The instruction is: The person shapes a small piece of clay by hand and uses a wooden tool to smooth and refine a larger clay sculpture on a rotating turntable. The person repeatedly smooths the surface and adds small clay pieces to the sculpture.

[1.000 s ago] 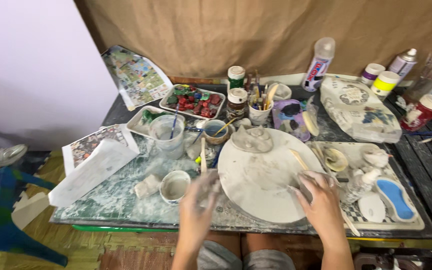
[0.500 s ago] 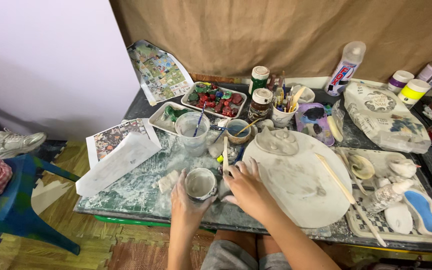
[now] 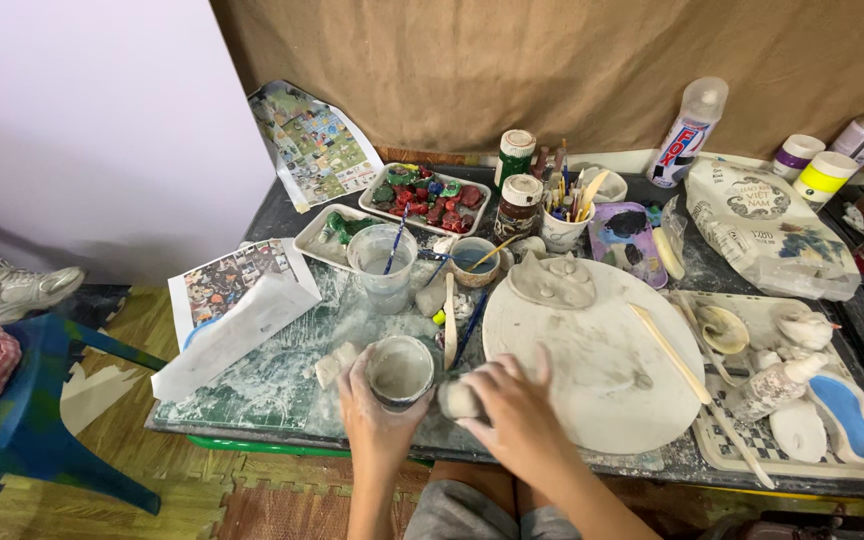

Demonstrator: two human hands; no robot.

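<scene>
My left hand [image 3: 370, 412] wraps around a small round cup [image 3: 399, 368] of grey slip near the table's front edge. My right hand [image 3: 514, 412] is closed on a pale lump of clay [image 3: 457, 398] just to the right of the cup. Both hands are smeared with grey clay. Beside my right hand lies a large round clay-coated board [image 3: 592, 360] with a flat clay piece [image 3: 552, 282] at its far rim and a wooden stick [image 3: 670, 352] resting on its right side.
A clear water cup [image 3: 383, 266] with a brush, a small bowl [image 3: 475, 260], paint jars [image 3: 519, 200], a brush holder [image 3: 564, 226] and trays of painted pieces [image 3: 425, 196] stand behind. A checkered tray [image 3: 802, 420] with clay shapes lies right. Papers [image 3: 237, 312] lie left; a blue chair [image 3: 37, 400] stands beside the table.
My right hand came off the round board and moved left to the cup, closing on a clay lump. My left hand settled around the cup. The view shifted left.
</scene>
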